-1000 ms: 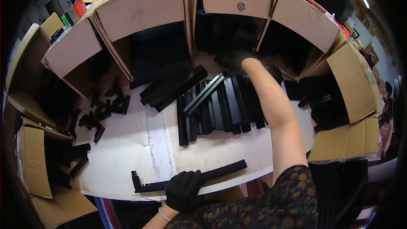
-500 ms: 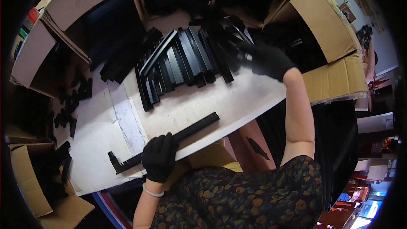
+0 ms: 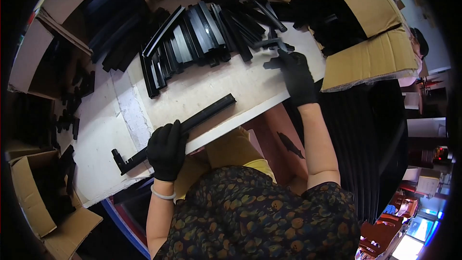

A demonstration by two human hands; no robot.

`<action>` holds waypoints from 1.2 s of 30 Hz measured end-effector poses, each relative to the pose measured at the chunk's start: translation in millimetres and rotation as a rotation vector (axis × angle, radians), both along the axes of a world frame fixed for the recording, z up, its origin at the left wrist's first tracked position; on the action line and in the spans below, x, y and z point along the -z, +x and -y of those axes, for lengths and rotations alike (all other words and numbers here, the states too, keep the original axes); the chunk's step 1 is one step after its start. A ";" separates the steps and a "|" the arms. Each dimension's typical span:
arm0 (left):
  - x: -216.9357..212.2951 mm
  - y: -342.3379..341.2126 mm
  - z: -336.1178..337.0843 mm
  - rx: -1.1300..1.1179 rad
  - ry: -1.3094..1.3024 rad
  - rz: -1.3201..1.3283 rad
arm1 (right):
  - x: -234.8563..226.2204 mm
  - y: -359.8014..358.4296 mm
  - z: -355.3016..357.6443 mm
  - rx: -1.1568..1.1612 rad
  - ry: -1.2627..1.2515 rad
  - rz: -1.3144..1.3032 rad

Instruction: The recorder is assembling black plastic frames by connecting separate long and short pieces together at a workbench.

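My left hand (image 3: 166, 151), in a black glove, is closed round a long black bar (image 3: 209, 112) that lies slantwise along the near edge of the white table. At the bar's left end an angled black corner piece (image 3: 120, 162) points upward. My right hand (image 3: 298, 77), gloved too, is over the table's right part, its fingers closed on a small black corner piece (image 3: 273, 44); motion blur softens its outline. Past both hands lies a pile of black bars (image 3: 195, 36), one resting crosswise on top.
Open cardboard boxes ring the table; one at the right (image 3: 370, 58) has its flap folded toward me. Loose small black pieces (image 3: 72, 103) lie at the table's left. Another cardboard box (image 3: 33, 197) stands at the lower left. Long black strips (image 3: 356, 149) hang or stand at the right.
My right hand has drawn back toward me from the right side of the pile, with a small corner piece now showing at its fingers. My left hand keeps its hold on the bar.
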State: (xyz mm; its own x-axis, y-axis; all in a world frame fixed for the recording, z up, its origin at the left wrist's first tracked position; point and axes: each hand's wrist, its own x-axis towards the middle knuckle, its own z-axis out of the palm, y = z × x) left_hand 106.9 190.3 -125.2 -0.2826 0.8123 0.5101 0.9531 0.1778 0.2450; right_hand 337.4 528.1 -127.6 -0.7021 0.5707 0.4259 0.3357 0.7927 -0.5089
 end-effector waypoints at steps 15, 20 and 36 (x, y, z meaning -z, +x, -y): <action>7.6 -8.8 8.0 0.016 -0.046 -0.032 | -2.5 -20.5 119.7 0.197 -0.031 0.178; -2.2 -27.7 29.3 -0.015 -0.139 -0.028 | -33.3 12.0 95.0 0.098 -0.316 0.074; -8.9 -17.2 6.8 0.090 -0.173 0.045 | 34.4 -37.4 83.2 -0.299 0.242 0.161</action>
State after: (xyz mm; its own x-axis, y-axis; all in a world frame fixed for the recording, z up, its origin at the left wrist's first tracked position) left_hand 89.8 183.5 -116.3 -0.2243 0.9099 0.3489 0.9558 0.1356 0.2608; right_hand 300.0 444.8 -162.0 -0.8904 0.2281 0.3940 0.1321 0.9577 -0.2558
